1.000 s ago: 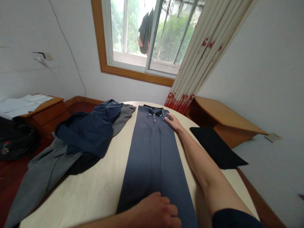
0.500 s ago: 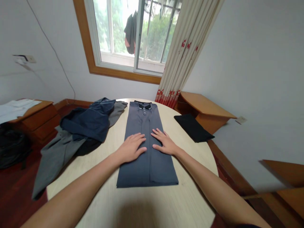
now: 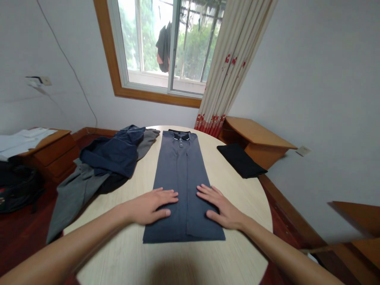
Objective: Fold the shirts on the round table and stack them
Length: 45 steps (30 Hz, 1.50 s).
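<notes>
A grey polo shirt (image 3: 182, 174) lies on the round light-wood table (image 3: 124, 253), folded into a long narrow strip with its black collar at the far end. My left hand (image 3: 150, 205) lies flat and open on the strip's left edge near the hem. On the right edge my right hand (image 3: 221, 205) rests the same way, fingers stretched out. Both palms press down on the cloth.
A heap of navy and grey clothes (image 3: 103, 162) hangs over the table's left side. A folded black garment (image 3: 241, 160) lies at the right edge. Wooden cabinets stand at the left (image 3: 49, 148) and right (image 3: 257, 138). A window and curtain are behind.
Both hands have slid toward me along the shirt, from its middle to near the hem, and moved apart to its edges. One second ago the right hand was up by the collar.
</notes>
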Each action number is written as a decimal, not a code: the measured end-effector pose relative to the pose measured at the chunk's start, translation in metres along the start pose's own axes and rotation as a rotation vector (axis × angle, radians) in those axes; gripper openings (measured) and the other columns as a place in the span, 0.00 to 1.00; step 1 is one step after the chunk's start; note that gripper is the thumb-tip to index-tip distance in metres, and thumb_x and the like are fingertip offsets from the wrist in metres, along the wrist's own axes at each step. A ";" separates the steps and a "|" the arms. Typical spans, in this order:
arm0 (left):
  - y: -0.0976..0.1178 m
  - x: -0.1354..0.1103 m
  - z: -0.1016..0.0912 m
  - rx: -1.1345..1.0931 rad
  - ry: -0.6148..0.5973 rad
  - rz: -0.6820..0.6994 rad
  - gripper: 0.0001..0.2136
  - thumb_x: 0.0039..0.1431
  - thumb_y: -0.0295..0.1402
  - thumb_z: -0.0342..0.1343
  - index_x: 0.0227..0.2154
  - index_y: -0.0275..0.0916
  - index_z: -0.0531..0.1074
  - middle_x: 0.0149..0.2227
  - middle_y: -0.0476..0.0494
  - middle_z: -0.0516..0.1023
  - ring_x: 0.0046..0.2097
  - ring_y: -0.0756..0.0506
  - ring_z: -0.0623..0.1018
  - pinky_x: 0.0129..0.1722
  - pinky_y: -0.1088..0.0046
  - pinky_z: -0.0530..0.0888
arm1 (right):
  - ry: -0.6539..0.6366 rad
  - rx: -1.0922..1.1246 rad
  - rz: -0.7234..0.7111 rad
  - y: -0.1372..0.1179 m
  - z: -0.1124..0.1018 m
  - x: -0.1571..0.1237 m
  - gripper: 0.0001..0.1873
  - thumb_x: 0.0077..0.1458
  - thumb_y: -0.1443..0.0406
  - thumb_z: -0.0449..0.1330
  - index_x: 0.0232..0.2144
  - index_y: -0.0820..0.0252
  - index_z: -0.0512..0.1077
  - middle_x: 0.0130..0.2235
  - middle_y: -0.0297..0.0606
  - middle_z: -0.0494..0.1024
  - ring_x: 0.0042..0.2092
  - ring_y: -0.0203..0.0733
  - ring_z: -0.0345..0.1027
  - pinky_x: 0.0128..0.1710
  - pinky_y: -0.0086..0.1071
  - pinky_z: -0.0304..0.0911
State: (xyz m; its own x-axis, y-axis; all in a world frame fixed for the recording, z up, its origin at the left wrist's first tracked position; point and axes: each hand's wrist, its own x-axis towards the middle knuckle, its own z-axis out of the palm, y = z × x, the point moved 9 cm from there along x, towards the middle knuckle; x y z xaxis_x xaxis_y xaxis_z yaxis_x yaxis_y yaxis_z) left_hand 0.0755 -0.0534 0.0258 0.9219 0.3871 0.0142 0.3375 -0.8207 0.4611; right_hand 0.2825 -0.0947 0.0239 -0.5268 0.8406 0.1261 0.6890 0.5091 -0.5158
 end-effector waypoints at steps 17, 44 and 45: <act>-0.117 0.028 -0.056 -0.010 0.134 -0.160 0.20 0.57 0.29 0.51 0.53 0.41 0.74 0.66 0.41 0.66 0.69 0.40 0.60 0.68 0.52 0.55 | 0.234 -0.103 0.192 0.144 -0.053 0.095 0.25 0.58 0.66 0.55 0.57 0.52 0.74 0.65 0.43 0.65 0.66 0.52 0.59 0.66 0.53 0.52; -0.015 0.012 -0.052 -0.757 -0.200 -0.089 0.14 0.49 0.43 0.69 0.27 0.36 0.79 0.31 0.40 0.84 0.31 0.46 0.81 0.33 0.75 0.76 | -0.494 0.772 -0.099 0.002 -0.044 0.055 0.23 0.49 0.47 0.70 0.28 0.64 0.78 0.35 0.46 0.80 0.38 0.43 0.75 0.42 0.37 0.69; -0.020 0.015 -0.059 -0.840 -0.111 -0.096 0.17 0.46 0.46 0.70 0.25 0.35 0.77 0.28 0.40 0.83 0.29 0.46 0.80 0.30 0.75 0.75 | -0.414 0.842 -0.084 0.009 -0.048 0.060 0.24 0.47 0.47 0.71 0.26 0.64 0.76 0.33 0.44 0.80 0.35 0.41 0.74 0.38 0.34 0.68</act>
State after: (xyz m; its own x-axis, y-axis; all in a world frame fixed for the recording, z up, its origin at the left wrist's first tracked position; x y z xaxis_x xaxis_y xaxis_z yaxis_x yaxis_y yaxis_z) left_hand 0.0710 -0.0064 0.0696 0.9245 0.3600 -0.1254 0.2024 -0.1849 0.9617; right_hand 0.2809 -0.0306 0.0678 -0.8050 0.5921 -0.0371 0.1395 0.1281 -0.9819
